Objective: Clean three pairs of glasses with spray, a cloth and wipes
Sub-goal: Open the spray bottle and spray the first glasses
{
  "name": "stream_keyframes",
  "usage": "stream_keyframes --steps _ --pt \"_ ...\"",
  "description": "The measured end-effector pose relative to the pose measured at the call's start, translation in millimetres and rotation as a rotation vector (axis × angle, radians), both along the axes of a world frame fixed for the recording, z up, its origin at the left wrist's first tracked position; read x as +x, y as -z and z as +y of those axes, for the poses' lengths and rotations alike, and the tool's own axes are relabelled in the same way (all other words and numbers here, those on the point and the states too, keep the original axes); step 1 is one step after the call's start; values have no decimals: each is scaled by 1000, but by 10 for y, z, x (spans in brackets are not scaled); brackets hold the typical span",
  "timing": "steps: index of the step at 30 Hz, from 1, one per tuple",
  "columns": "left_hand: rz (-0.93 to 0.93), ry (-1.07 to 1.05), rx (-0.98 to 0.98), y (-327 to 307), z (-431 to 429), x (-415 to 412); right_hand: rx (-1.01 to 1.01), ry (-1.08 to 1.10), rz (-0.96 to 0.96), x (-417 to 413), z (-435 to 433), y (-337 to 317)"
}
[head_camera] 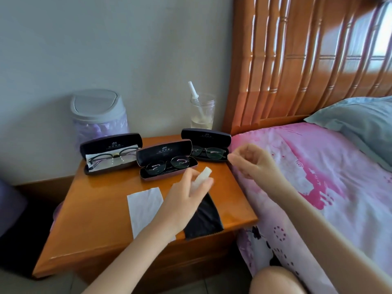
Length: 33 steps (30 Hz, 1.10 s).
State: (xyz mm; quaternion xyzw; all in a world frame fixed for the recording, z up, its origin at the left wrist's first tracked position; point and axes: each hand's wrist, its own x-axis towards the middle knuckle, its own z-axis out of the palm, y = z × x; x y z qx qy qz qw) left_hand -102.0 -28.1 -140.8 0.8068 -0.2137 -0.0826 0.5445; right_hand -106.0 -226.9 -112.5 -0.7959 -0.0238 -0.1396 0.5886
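Observation:
Three open glasses cases stand along the back of the wooden bedside table (101,211): the left case (110,152), the middle case (166,161) and the right case (206,146), each with a pair of dark-framed glasses inside. My left hand (186,196) holds a small pale spray bottle (202,177) just in front of the middle case. My right hand (252,161) hovers with loosely curled fingers beside the right case, holding nothing I can see. A white wipe (144,206) and a black cloth (203,219) lie on the table under my left arm.
A lidded bin (97,113) with a purple liner stands behind the table on the left. A clear jar (202,111) with a white tube in it sits at the back. The bed with a pink sheet (307,177) and wooden headboard (297,56) borders the right.

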Motion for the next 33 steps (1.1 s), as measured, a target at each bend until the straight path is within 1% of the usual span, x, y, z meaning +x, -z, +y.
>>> stream_keyframes --steps 2,4,7,9,11,16,18,20,22,24,27,30,33 --pt "54 -21 -9 68 37 -27 -285 80 51 61 -56 218" --pt "61 -42 10 107 64 -38 -522 94 96 80 -30 424" --pt "63 -28 2 130 94 -30 -713 69 133 99 65 600" --pt "36 -23 -1 157 117 -13 -778 70 156 125 81 656" --pt "23 -48 -38 191 142 -2 -760 82 182 143 74 684" --pt "14 -97 -96 208 161 -10 -626 103 265 117 41 670" --pt "6 -109 -115 192 154 -23 -555 167 183 36 46 567" --pt "-13 -128 -138 172 147 -38 -367 184 60 -84 121 368" --pt "-28 -143 -159 146 138 -50 -205 48 5 -185 274 160" --pt "-34 -146 -180 120 124 -63 -200 -94 1 -208 451 87" --pt "-29 -174 -204 110 129 -69 -238 -115 1 -133 626 158" --pt "-29 -205 -182 151 201 -35 -152 -127 26 -57 692 229" --pt "-11 -178 -142 128 299 18 -84 -157 26 -9 753 280"
